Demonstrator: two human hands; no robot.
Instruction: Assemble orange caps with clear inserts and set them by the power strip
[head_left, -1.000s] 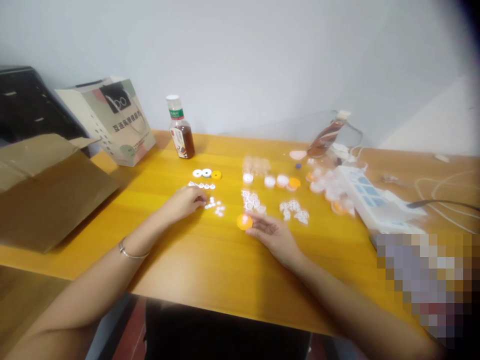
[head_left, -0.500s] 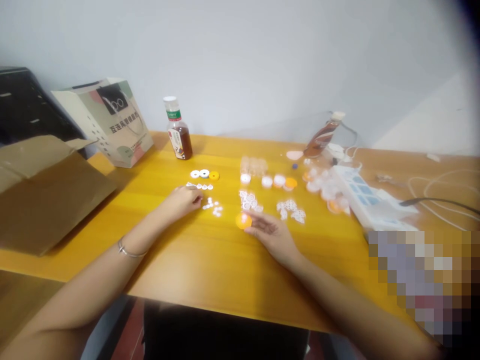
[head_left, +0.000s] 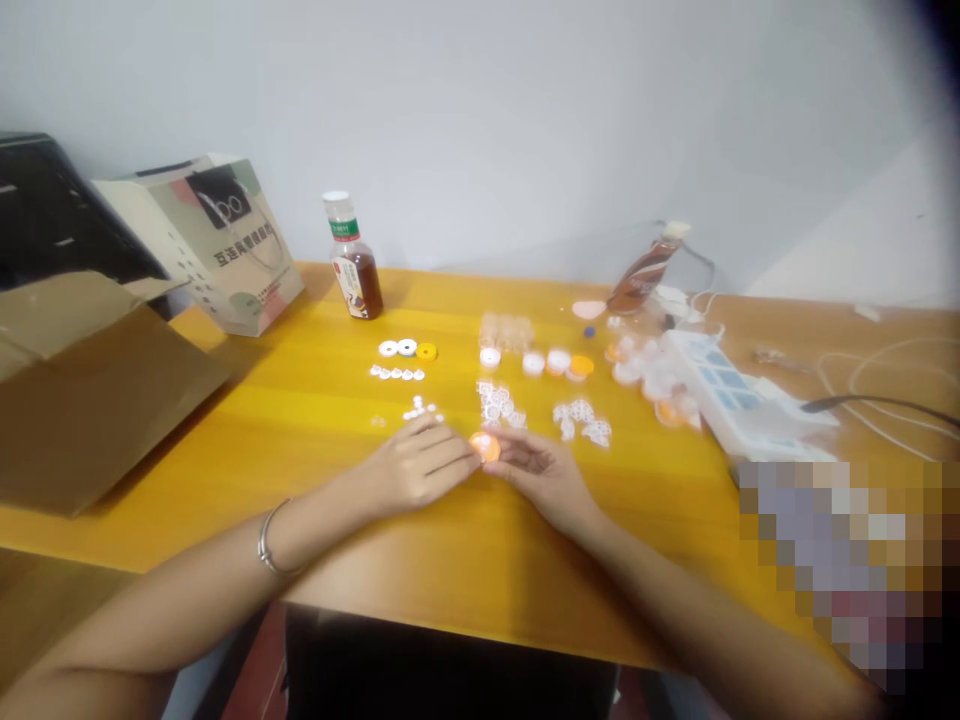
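Note:
An orange round cap-like piece [head_left: 484, 448] with a whitish centre is pinched between the thumb and fingers of my right hand [head_left: 546, 475]. My left hand [head_left: 424, 462] reaches in from the left, its fingers drawn together and the tips at the cap's edge; whatever they pinch is hidden. Behind my left hand lie small white pieces [head_left: 418, 406], partly covered by it. Beyond them are a row of small white discs [head_left: 397, 373] and a group of two white rings and a yellow ring [head_left: 426, 351]. White patterned flat pieces [head_left: 495, 402] lie just behind my right hand.
Clear round pieces [head_left: 506, 330] and white and orange caps [head_left: 558, 361] stand farther back. A bottle [head_left: 360, 280] stands at the back left, another bottle [head_left: 643, 275] leans at the right. A cardboard box [head_left: 105, 400], paper bag [head_left: 232, 240], white tray [head_left: 720, 380] and cables edge the table.
My left hand has moved right and toward me, from beside the small white discs to the orange cap. My right hand stays nearly in place, still holding the cap.

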